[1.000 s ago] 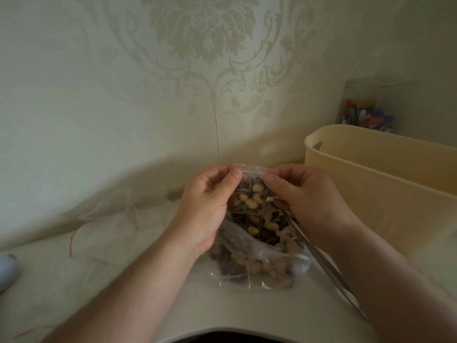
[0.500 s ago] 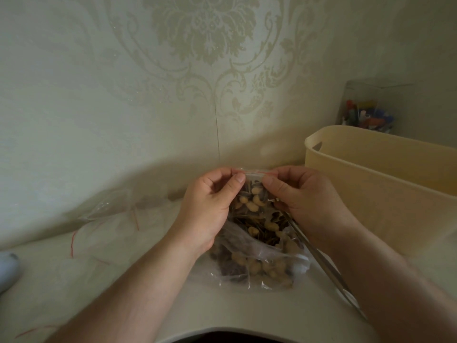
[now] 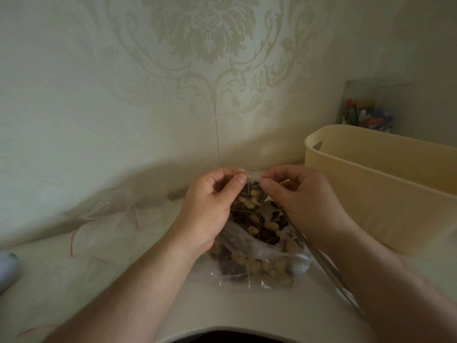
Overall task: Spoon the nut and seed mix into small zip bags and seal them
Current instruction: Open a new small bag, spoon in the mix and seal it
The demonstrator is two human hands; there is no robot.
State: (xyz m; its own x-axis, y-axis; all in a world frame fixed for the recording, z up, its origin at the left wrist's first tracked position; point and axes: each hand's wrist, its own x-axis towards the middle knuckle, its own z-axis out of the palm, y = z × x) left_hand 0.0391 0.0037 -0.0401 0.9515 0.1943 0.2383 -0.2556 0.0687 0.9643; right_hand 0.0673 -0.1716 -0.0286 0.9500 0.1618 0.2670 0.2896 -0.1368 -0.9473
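Note:
A small clear zip bag [image 3: 249, 194] filled with pale nuts and dark seeds is held upright between both hands. My left hand [image 3: 210, 206] pinches the left part of its red-lined zip strip with thumb and fingers. My right hand [image 3: 301, 199] pinches the right part of the same strip. Below them a large clear bag of the nut and seed mix [image 3: 259, 263] lies on the table. A long metal spoon handle [image 3: 329, 268] runs from that bag toward the lower right, under my right forearm.
Several empty small zip bags [image 3: 103, 219] with red strips lie at the left by the wall. A cream plastic basket [image 3: 385, 184] stands at the right, with a clear container of coloured items [image 3: 366, 112] behind it. The table's front edge [image 3: 222, 330] curves near me.
Both hands have stayed on the small bag's zip strip. The fingertips shifted slightly along the strip and the bag top sits a little lower.

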